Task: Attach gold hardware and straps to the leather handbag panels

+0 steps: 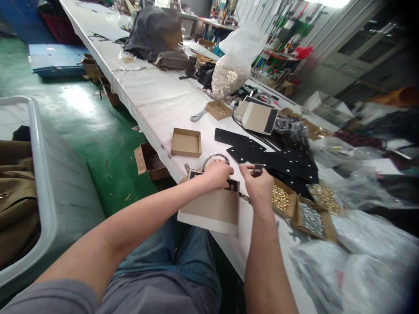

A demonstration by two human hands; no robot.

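Note:
My left hand (218, 173) rests over the top edge of a beige board (209, 209) with a dark strip along that edge. Its fingers are curled together, and anything pinched in them is hidden. Just beyond it lies a round metal-rimmed object (211, 158), partly covered by the hand. To the right, my right hand (258, 187) is closed round a tool with a dark, blocky end (258, 169); its exact kind is unclear. Black pieces with white holes (271, 159) lie beyond the right hand. Beside its wrist stands a cardboard box of gold-coloured fittings (280, 197).
An open cardboard box (186, 143) sits near the table's left edge. Silver-coloured fittings (310, 218) fill another box at right, among plastic bags (356, 253). More boards (257, 114) and a bulging clear bag (232, 74) lie farther back. A grey bin (62, 174) stands at left.

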